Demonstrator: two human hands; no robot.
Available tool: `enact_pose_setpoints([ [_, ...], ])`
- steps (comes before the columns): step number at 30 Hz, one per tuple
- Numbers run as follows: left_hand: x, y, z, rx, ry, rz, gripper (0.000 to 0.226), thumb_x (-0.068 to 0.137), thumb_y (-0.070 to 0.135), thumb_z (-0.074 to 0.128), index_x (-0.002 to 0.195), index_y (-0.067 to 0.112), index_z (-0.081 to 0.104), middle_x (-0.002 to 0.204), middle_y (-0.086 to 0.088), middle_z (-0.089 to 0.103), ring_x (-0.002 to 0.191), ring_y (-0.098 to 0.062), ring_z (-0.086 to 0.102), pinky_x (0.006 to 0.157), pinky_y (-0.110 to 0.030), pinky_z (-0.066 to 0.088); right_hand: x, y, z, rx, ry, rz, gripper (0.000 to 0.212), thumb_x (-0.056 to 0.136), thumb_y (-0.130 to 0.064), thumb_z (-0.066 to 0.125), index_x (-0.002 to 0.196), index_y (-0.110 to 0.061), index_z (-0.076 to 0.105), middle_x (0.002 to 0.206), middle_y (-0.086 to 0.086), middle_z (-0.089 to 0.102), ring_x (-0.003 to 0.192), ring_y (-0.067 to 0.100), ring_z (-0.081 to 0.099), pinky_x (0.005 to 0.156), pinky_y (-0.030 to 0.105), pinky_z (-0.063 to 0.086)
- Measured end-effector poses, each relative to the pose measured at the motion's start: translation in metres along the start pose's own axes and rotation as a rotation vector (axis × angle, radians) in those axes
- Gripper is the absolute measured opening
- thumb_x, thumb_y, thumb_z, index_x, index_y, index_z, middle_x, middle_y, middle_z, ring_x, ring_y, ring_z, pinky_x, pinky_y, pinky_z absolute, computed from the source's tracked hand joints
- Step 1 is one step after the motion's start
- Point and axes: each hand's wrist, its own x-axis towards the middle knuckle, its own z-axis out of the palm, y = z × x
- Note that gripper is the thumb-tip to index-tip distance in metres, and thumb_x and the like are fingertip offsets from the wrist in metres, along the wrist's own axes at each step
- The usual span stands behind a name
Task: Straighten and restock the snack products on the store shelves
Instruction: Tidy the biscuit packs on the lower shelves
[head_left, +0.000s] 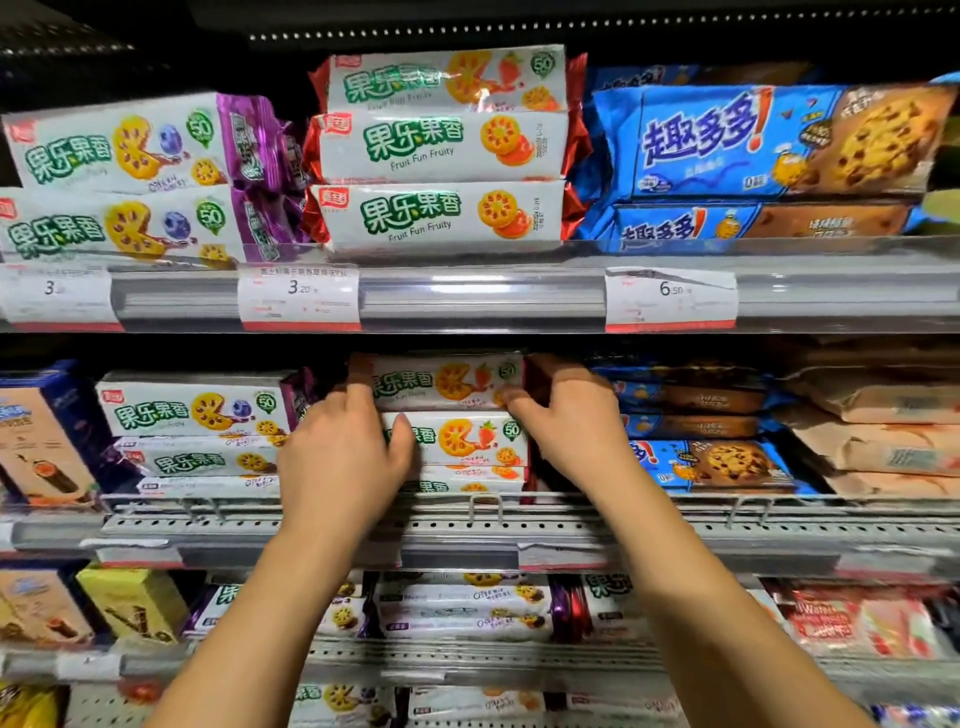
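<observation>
Seen from above the person's own arms, both bare hands reach into the middle shelf (519, 530) of a store rack. On that shelf, near the middle of its front edge, stands a stack of white strawberry biscuit packs. The left hand (343, 457) grips the left end of the top strawberry pack (447, 382), fingers curled over its upper left corner while the thumb lies across the front of the second strawberry pack (462, 439) just beneath. The right hand (571, 415) holds the right end of the same top pack, fingers curled round its red crimped edge. The top pack sits slightly tilted and set back on the stack. Just left of the stack lies a pile of white blueberry biscuit packs (197, 408) with purple ends; just right lie blue chocolate-chip cookie packs (717, 462). At the shelf's far left edge stand tall dark boxes (41, 441); at its far right edge lie tan wrapped packs (883, 410). On the upper shelf (483, 301), three red-ended strawberry packs (441, 150) are stacked in the middle, between purple-ended packs (130, 145) and large blue cookie packs (769, 140). White price tags (298, 296) hang along its front rail. A lower shelf (467, 654) holds more of the white packs.
</observation>
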Motion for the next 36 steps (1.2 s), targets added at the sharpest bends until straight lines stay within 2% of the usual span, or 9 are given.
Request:
enact_pose_setpoints([
  [3, 0.001, 0.003, 0.0, -0.042, 0.022, -0.014, 0.035, 0.093, 0.037, 0.057, 0.104, 0.004, 0.053, 0.089, -0.019, 0.06, 0.084, -0.042, 0.061, 0.06, -0.039, 0.036, -0.018, 0.014, -0.01, 0.024, 0.075, -0.069, 0.048, 0.095, -0.044, 0.061, 0.138, -0.023, 0.056, 0.114, 0.013, 0.068, 0.106, 0.036, 0.059, 0.083, 0.036, 0.044],
  [6, -0.008, 0.005, -0.003, -0.1, 0.063, -0.002, 0.033, 0.092, 0.033, 0.058, 0.11, 0.006, 0.05, 0.096, -0.018, 0.06, 0.089, -0.042, 0.059, 0.061, -0.041, 0.038, -0.051, 0.036, -0.019, 0.123, 0.217, -0.212, 0.042, 0.096, -0.034, 0.06, 0.136, -0.021, 0.058, 0.12, 0.001, 0.065, 0.111, 0.022, 0.06, 0.092, 0.035, 0.046],
  [10, -0.051, 0.012, 0.0, -0.234, 0.124, 0.052, 0.049, 0.094, 0.028, 0.054, 0.139, 0.007, 0.049, 0.136, -0.013, 0.058, 0.122, -0.037, 0.054, 0.097, -0.05, 0.047, -0.092, 0.075, -0.018, 0.102, 0.352, -0.309, 0.029, 0.091, -0.017, 0.061, 0.117, -0.009, 0.07, 0.109, 0.003, 0.07, 0.102, 0.02, 0.065, 0.089, 0.037, 0.054],
  [12, -0.081, 0.019, 0.009, -0.295, 0.154, 0.096, 0.05, 0.092, 0.025, 0.054, 0.137, 0.003, 0.053, 0.139, -0.014, 0.057, 0.126, -0.035, 0.051, 0.107, -0.05, 0.041, -0.105, 0.09, -0.014, 0.012, 0.329, -0.28, 0.032, 0.089, -0.017, 0.056, 0.116, -0.007, 0.071, 0.11, 0.008, 0.073, 0.101, 0.024, 0.067, 0.091, 0.041, 0.056],
  [15, -0.125, 0.026, 0.03, -0.33, 0.144, 0.149, 0.043, 0.09, 0.021, 0.055, 0.128, 0.0, 0.06, 0.127, -0.016, 0.059, 0.118, -0.035, 0.053, 0.103, -0.045, 0.04, -0.117, 0.101, -0.005, -0.079, 0.186, -0.287, 0.04, 0.086, -0.017, 0.055, 0.123, -0.006, 0.068, 0.123, 0.013, 0.069, 0.116, 0.03, 0.062, 0.108, 0.048, 0.047],
  [23, -0.215, 0.021, 0.099, -0.292, -0.254, 0.226, 0.052, 0.088, 0.037, 0.046, 0.135, 0.017, 0.055, 0.13, -0.001, 0.055, 0.121, -0.025, 0.051, 0.106, -0.043, 0.041, -0.134, 0.102, 0.011, -0.117, 0.252, -0.32, 0.054, 0.08, -0.006, 0.064, 0.133, 0.0, 0.061, 0.137, 0.018, 0.059, 0.134, 0.033, 0.051, 0.114, 0.056, 0.036],
  [28, -0.24, 0.008, 0.132, -0.181, -0.496, 0.232, 0.066, 0.084, 0.043, 0.045, 0.143, 0.014, 0.052, 0.146, -0.008, 0.054, 0.132, -0.033, 0.053, 0.106, -0.053, 0.048, -0.142, 0.099, 0.015, -0.173, 0.221, -0.276, 0.064, 0.079, -0.008, 0.071, 0.14, -0.004, 0.054, 0.147, 0.014, 0.05, 0.144, 0.03, 0.038, 0.119, 0.057, 0.028],
  [32, -0.253, -0.011, 0.153, -0.109, -0.585, 0.257, 0.088, 0.076, 0.041, 0.072, 0.154, 0.016, 0.04, 0.163, -0.008, 0.032, 0.15, -0.031, 0.029, 0.114, -0.053, 0.033, -0.143, 0.096, 0.013, -0.193, 0.159, -0.24, 0.065, 0.081, -0.015, 0.067, 0.143, -0.008, 0.049, 0.148, 0.013, 0.045, 0.145, 0.032, 0.035, 0.116, 0.057, 0.031],
  [36, -0.255, -0.023, 0.161, -0.105, -0.6, 0.278, 0.097, 0.082, 0.039, 0.071, 0.161, 0.021, 0.018, 0.169, -0.001, 0.009, 0.155, -0.028, 0.006, 0.121, -0.054, 0.025, -0.145, 0.091, 0.014, -0.222, 0.145, -0.208, 0.065, 0.085, -0.021, 0.064, 0.145, -0.006, 0.045, 0.149, 0.013, 0.042, 0.146, 0.031, 0.033, 0.119, 0.052, 0.03],
])
